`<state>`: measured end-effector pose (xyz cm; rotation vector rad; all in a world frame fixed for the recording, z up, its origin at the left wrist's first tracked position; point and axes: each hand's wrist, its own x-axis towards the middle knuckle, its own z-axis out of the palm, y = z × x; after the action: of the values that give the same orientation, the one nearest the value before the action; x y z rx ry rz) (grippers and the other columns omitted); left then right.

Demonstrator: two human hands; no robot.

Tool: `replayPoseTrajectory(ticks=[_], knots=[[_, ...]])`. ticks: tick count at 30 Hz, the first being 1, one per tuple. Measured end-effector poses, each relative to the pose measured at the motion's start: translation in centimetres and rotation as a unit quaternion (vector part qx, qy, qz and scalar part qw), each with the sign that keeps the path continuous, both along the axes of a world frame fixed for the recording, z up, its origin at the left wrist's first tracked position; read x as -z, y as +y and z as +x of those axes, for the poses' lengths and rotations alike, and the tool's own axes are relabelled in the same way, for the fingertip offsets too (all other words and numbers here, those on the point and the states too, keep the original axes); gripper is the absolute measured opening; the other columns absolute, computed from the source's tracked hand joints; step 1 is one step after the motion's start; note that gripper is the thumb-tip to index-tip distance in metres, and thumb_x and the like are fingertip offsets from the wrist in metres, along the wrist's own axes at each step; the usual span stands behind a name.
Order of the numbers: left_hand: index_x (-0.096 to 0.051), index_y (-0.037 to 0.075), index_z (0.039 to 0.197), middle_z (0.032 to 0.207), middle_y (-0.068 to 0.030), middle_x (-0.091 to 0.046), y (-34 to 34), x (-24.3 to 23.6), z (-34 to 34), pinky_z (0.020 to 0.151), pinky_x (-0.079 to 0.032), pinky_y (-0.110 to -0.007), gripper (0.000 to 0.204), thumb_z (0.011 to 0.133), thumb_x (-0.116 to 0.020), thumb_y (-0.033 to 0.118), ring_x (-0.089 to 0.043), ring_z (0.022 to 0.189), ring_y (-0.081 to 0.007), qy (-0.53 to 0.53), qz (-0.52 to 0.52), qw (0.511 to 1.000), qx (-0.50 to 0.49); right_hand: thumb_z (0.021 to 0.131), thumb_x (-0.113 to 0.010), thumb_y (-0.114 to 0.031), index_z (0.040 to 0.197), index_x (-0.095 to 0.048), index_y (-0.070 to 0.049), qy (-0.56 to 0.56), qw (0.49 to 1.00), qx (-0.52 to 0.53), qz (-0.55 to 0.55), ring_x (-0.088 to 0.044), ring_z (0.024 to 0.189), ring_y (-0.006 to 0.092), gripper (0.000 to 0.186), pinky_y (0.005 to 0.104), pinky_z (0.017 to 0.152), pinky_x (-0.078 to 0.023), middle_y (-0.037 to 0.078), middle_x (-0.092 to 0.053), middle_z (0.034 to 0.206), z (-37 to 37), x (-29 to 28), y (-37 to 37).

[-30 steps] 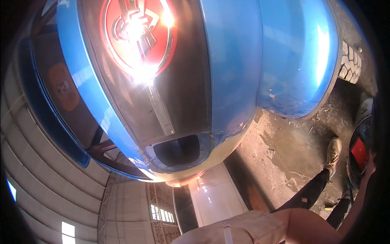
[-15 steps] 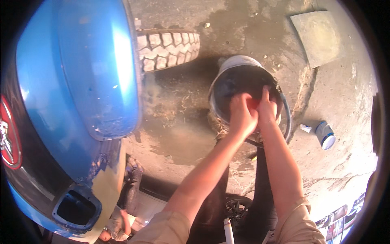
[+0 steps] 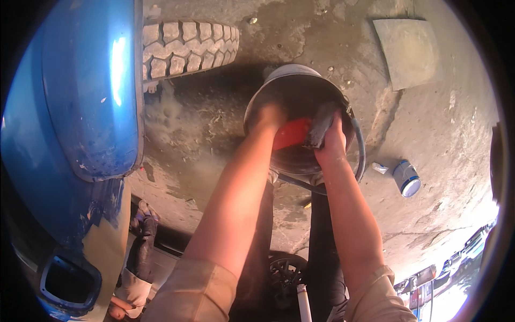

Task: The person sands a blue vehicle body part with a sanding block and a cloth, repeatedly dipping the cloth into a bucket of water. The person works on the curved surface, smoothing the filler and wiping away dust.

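Observation:
A dark-lined bucket point(image 3: 292, 71) with a pale outer wall stands tilted in front of my legs, its mouth toward me. Both my hands reach inside it. My right hand point(image 3: 334, 138) grips a dark grey, wet-looking flat piece point(image 3: 322, 126) near the bucket's right side; whether it is cloth or a pad I cannot tell. Beside it shows a flat red thing point(image 3: 292, 134) of unclear kind. Next to the red thing's left end is my left hand point(image 3: 271, 115), blurred and with its fingers hidden. A dark hose-like loop point(image 3: 360, 147) curves along the bucket's right rim.
A blue painted vehicle body point(image 3: 91, 107) with a tyre point(image 3: 188, 48) fills the left. A small tin point(image 3: 406, 178) and a flat sheet point(image 3: 407, 53) lie on the concrete floor at right. Another person point(image 3: 134, 287) is low at the lower left, near a dark wheel point(image 3: 287, 276).
My hands, close together before, are now apart in the bucket. The grey piece has come into view in my right hand, and more of the red thing shows. The view has shifted right.

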<state>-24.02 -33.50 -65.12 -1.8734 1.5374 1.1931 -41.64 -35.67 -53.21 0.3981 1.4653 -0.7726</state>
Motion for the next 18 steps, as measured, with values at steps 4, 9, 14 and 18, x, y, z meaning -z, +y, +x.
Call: replayPoseTrajectory(ticks=[4, 9, 14, 18], knots=[[-0.065, 0.006, 0.13, 0.117, -0.0217, -0.072, -2.1, -8.9, -3.3, 0.089, -0.057, -0.049, 0.052, 0.087, -0.072, 0.035, -0.07, 0.106, -0.0409, -0.004, -0.078, 0.953, -0.293, 0.103, -0.061, -0.054, 0.123, -0.065, 0.0, 0.076, 0.996, -0.025, 0.037, -0.072, 0.08, 0.0272, 0.057, 0.0424, 0.072, -0.061, 0.013, -0.073, 0.097, -1.7, 1.2, -0.1], [-0.068, 0.007, 0.121, 0.108, -0.0184, -0.071, -2.0, -16.3, -2.5, 0.087, -0.057, -0.048, 0.047, 0.08, -0.075, 0.028, -0.069, 0.1, -0.0413, 0.08, -0.268, 0.94, -0.194, 0.104, -0.06, -0.052, 0.115, -0.068, 0.001, 0.102, 0.994, -0.027, 0.036, -0.071, 0.078, 0.0264, 0.055, 0.0417, 0.071, -0.059, 0.011, -0.072, 0.094, 0.0, 1.6, -1.5], [-0.07, 0.008, 0.112, 0.103, -0.016, -0.071, -0.7, -16.9, -6.7, 0.083, -0.058, -0.047, 0.045, 0.076, -0.081, 0.031, -0.07, 0.095, -0.0388, 0.181, -0.315, 0.903, -0.229, 0.105, -0.059, -0.047, 0.101, -0.071, 0.001, -0.013, 0.999, -0.04, -0.029, -0.069, 0.077, 0.0254, 0.049, 0.0419, 0.071, -0.057, 0.008, -0.071, 0.09, -1.3, 4.7, -0.1], [-0.071, 0.007, 0.114, 0.108, -0.0191, -0.073, -1.2, -12.7, -6.7, 0.086, -0.058, -0.05, 0.047, 0.079, -0.077, 0.039, -0.071, 0.099, -0.0404, 0.07, -0.234, 0.925, -0.291, 0.105, -0.059, -0.047, 0.115, -0.071, 0.003, 0.043, 0.986, -0.156, 0.032, -0.069, 0.091, 0.0258, 0.053, 0.0415, 0.082, -0.056, 0.009, -0.073, 0.107, 1.3, 0.8, -1.4]])
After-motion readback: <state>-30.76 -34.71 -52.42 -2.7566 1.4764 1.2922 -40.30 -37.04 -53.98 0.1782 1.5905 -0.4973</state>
